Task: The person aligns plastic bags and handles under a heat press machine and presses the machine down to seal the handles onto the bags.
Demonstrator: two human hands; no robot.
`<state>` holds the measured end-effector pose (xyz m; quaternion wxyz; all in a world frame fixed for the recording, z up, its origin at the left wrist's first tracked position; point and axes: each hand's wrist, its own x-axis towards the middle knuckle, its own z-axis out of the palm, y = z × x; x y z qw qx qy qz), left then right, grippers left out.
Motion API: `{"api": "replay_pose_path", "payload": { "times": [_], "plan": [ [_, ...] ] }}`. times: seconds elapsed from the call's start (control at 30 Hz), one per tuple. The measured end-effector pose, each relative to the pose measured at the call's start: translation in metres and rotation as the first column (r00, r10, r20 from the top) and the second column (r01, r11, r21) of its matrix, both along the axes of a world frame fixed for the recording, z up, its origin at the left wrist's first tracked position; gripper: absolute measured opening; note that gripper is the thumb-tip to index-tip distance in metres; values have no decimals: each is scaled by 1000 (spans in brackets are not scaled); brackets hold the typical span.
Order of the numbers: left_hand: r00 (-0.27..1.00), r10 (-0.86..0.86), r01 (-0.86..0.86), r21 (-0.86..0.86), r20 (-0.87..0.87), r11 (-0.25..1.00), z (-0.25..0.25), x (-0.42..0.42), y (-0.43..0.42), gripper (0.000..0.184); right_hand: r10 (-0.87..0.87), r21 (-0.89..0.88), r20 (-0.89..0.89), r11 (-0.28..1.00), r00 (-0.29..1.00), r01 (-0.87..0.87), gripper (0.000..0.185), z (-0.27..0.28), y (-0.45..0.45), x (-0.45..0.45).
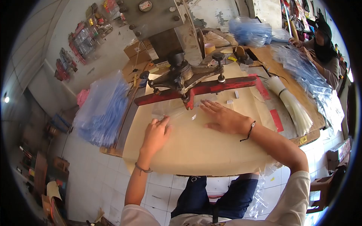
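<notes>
My left hand (pixel 155 132) rests at the left edge of a clear plastic sheet (pixel 166 109), fingers slightly bent and the thumb apart from them. On the other side, my right hand (pixel 225 117) lies flat with its fingers stretched toward the sheet's right end. Both are on a tan paper-like sheet (pixel 196 154) covering the table. Over the clear plastic stands a red metal bar (pixel 233 84) of a press, carried by a dark bracket (pixel 184 77); it hides part of the plastic. Two small pale blocks (pixel 230 101) sit beyond my right fingers.
A stack of bluish plastic bags (pixel 103 109) hangs over the left table edge. At right lie a bundle of whitish strips (pixel 290 105) and more plastic bags (pixel 309 75). Another person (pixel 320 49) handles plastic there. The press body (pixel 158 19) rises behind.
</notes>
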<state>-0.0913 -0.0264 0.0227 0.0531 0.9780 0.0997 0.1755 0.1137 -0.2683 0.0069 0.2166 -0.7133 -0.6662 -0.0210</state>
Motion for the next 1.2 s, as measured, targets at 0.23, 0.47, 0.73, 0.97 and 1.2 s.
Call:
{"api": "replay_pose_path", "payload": {
  "times": [0.23,0.47,0.73,0.97,1.2],
  "plan": [
    [994,-55,43,126,91,991,-10,-14,-19,37,-25,-1,-12,1000,1000,25,75,-1,1,3],
    [993,-69,58,115,94,992,-13,-20,-42,41,-62,-19,2,998,998,62,75,-2,3,6],
    [1000,5,-6,125,5,992,-10,-19,-62,54,-94,-33,3,995,996,94,76,-1,1,4],
    [997,74,-74,17,-2,997,-17,-6,-28,66,-94,-52,-37,994,995,92,77,4,1,2],
    [984,142,-143,-1,-109,990,-18,-1,2,72,-81,-42,-67,996,994,78,77,3,-1,3]
  ]
}}
